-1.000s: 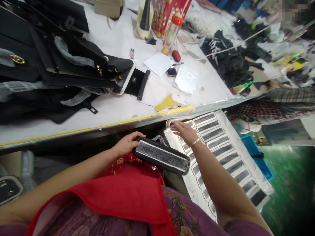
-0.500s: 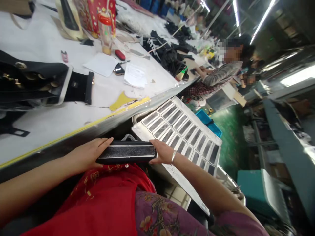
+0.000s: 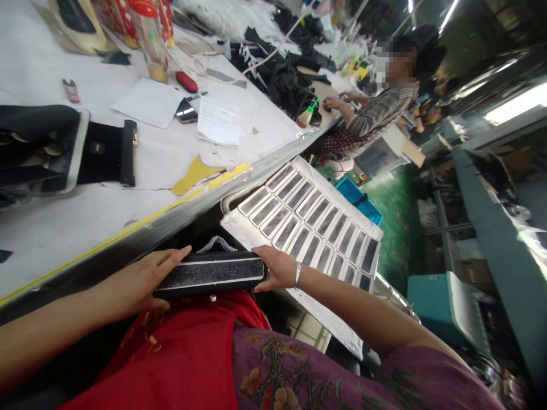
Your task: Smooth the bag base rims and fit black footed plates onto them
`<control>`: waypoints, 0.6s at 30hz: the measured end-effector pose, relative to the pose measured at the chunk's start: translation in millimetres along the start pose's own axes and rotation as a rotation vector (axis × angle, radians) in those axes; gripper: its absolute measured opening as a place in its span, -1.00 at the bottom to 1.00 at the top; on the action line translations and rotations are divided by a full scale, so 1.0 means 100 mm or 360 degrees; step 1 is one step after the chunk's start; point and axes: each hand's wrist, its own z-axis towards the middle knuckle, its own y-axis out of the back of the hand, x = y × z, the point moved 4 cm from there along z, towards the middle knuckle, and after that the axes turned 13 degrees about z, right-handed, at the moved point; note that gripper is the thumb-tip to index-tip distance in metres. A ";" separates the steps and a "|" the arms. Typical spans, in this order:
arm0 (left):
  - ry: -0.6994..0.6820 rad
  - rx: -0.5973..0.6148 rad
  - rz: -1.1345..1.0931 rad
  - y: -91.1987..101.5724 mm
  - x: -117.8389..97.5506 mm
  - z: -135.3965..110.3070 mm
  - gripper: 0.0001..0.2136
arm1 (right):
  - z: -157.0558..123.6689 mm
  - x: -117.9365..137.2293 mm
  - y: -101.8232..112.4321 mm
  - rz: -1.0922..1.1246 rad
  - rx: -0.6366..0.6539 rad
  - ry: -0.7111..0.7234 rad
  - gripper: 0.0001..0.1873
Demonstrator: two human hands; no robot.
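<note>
Over my lap, at the edge of the white-covered table, I hold a long black bag piece (image 3: 211, 272) level between both hands. Its upper face has a dark grey panel edged with white lines. My left hand (image 3: 160, 276) is wrapped round its left end, fingers along the top and thumb underneath. At the right end my right hand (image 3: 273, 267) grips it with fingers above and thumb below. Just beyond my right hand lies a pale board (image 3: 299, 213) with rows of dark strips (image 3: 307, 245). The underside of the bag piece is hidden.
On the table (image 3: 158, 156) at left lie black bag parts (image 3: 102, 151), a yellow template (image 3: 194, 173), papers (image 3: 220, 121) and a red-capped bottle (image 3: 154, 45). A co-worker (image 3: 380, 114) works farther along it. A blue crate (image 3: 359, 199) and a teal bin (image 3: 436, 304) stand at right.
My view has shifted a little, so the table's things appear farther left. Both hands keep hold of the black bag piece, which sits slightly lower and more to the left in view.
</note>
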 end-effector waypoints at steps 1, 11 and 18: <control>-0.0006 -0.0002 -0.0023 -0.01 0.00 0.00 -0.07 | -0.02 -0.03 -0.01 0.0058 -0.0036 0.0024 0.02; -0.0017 -0.0082 0.0016 0.01 -0.06 -0.02 -0.19 | -0.07 -0.05 -0.08 0.0257 -0.0167 0.0024 -0.10; -0.0013 -0.0222 0.0037 0.11 -0.06 -0.17 -0.23 | -0.17 0.01 -0.01 0.0098 -0.0151 0.0009 0.05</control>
